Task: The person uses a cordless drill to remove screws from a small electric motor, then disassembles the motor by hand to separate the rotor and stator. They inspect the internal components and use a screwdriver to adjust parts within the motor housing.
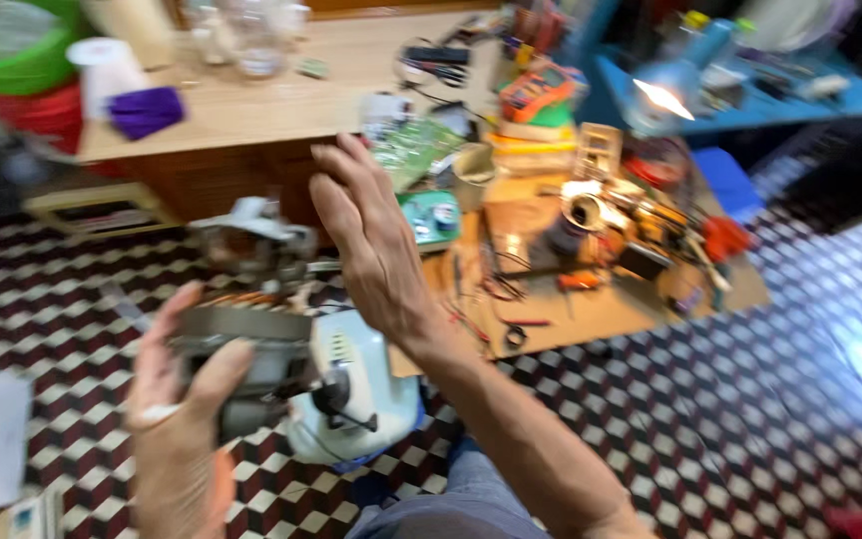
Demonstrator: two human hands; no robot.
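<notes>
Grey metal and copper windings mark the electric motor gripped in the left hand, low at the near left, thumb wrapped over its front and fingers behind. To its right, the right hand is raised, open and flat, fingers together pointing far, palm turned left toward the motor, holding nothing; its forearm slants down to the near right. Beneath lies a pale blue appliance housing on the checkered floor. Farther right sits a cluttered low wooden board.
</notes>
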